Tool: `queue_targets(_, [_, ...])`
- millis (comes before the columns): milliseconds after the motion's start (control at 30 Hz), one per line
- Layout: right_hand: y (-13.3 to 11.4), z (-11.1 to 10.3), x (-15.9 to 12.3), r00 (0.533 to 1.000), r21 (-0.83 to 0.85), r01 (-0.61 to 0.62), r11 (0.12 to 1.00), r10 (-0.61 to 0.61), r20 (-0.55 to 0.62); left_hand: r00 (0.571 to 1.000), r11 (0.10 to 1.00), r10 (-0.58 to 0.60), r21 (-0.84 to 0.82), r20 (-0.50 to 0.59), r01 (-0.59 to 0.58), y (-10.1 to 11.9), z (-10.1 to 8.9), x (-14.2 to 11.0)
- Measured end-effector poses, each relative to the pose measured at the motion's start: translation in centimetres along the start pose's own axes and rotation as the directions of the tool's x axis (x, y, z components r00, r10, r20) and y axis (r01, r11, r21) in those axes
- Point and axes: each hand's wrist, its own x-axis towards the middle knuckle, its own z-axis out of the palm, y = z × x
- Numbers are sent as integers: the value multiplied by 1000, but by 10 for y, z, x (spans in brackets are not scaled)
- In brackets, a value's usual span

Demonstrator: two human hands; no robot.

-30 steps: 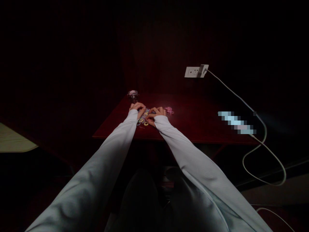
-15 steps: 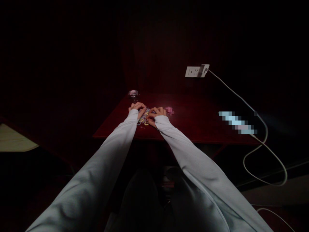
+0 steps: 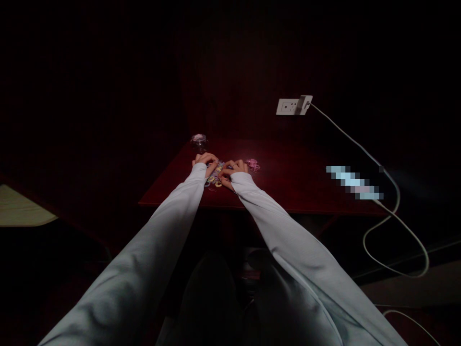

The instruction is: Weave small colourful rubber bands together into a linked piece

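Both my arms, in pale long sleeves, stretch out to a dark red table (image 3: 288, 187). My left hand (image 3: 204, 159) and my right hand (image 3: 234, 169) rest with curled fingers over a heap of small coloured rings (image 3: 215, 179), yellow, purple and pink. The fingertips of both hands pinch among the rings, but the things pinched are too small to name. A separate little pile of pink rings (image 3: 252, 164) lies just right of my right hand. A small jar with a pink lid (image 3: 198, 141) stands behind my left hand.
A white wall socket with a plug (image 3: 293, 105) sits on the dark back wall; its white cable (image 3: 389, 192) runs down across the table's right end and loops below. A blurred bright object (image 3: 355, 182) lies at the right. A pale surface (image 3: 21, 209) shows at far left.
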Motion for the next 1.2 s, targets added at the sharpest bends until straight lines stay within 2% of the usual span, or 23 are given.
queue_targets(800, [-3,-2,-2,999,-52,33,998,-33,10,1000,1000,-13,27,27,12,0,0,0])
queue_targets(1067, [3,4,-1,999,-67,39,997,-40,-5,993,990,-58,133,98,45,13,-8,-1])
queue_targets(1200, [2,3,-1,1000,-67,20,998,-20,-6,993,991,-65,123,96,53,18,-10,-3])
